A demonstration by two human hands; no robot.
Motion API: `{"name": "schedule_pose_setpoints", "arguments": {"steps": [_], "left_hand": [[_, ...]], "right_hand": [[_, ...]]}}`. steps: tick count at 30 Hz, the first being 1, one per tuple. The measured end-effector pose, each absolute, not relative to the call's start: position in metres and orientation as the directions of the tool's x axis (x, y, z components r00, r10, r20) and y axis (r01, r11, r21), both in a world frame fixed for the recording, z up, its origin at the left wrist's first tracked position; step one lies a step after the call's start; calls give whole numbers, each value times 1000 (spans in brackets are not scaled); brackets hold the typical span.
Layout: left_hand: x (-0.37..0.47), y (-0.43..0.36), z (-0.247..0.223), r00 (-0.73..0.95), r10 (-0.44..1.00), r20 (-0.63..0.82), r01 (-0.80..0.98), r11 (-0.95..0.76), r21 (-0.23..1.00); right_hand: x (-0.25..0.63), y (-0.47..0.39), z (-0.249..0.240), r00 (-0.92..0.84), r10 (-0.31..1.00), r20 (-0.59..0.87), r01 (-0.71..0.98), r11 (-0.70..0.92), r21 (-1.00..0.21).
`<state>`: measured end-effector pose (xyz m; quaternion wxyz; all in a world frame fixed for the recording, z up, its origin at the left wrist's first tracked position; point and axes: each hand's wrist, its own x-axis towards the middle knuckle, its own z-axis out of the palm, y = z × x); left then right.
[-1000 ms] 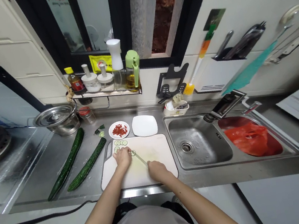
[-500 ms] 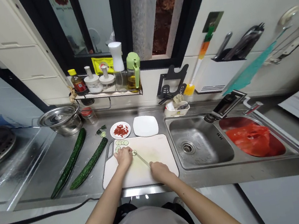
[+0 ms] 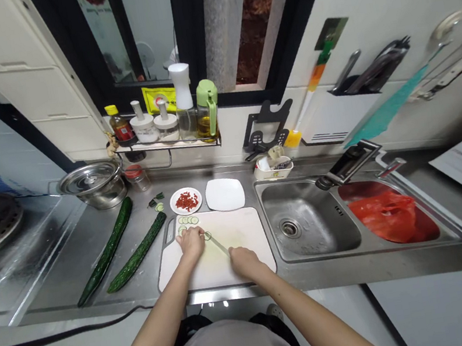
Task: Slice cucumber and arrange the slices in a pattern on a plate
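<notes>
My right hand (image 3: 245,262) grips the handle of a knife (image 3: 221,246) over the white cutting board (image 3: 233,267). The blade points up and left, with its tip at a thin cucumber slice (image 3: 207,236). On the left part of the board, my left hand (image 3: 191,242) has its fingers bent together, thumb and fingertips at that slice's edge. Several round cucumber slices (image 3: 188,220) lie just beyond the left hand, some partly hidden by it. To the board's left rest two whole cucumbers (image 3: 138,253) on the steel counter.
Behind the board stand a plate (image 3: 179,210) of small red pieces and a white square plate (image 3: 224,194). Cucumber scraps (image 3: 158,202) lie left of them. A sink (image 3: 315,253) is at the right, a lidded steel pot (image 3: 101,189) at the back left. A bottle shelf (image 3: 173,143) hangs above.
My right hand has shifted very slightly left and up with the knife. The left hand stays in place at the slice.
</notes>
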<state>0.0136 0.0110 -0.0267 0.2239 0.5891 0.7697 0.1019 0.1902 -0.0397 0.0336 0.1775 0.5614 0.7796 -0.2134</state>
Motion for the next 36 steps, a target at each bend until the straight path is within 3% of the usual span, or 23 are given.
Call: {"name": "schedule_pose_setpoints", "arguments": {"steps": [19, 28, 36], "left_hand": [[14, 10, -26, -194, 956, -222, 875, 270, 401], [18, 10, -21, -194, 957, -215, 885, 266, 383], [26, 11, -19, -192, 955, -225, 877, 270, 398]], "right_hand": [[197, -34, 42, -327, 835, -442, 938, 344, -42], [240, -51, 32, -169, 901, -399, 964, 67, -257], [248, -68, 23, -161, 933, -322, 842, -41, -538]]}}
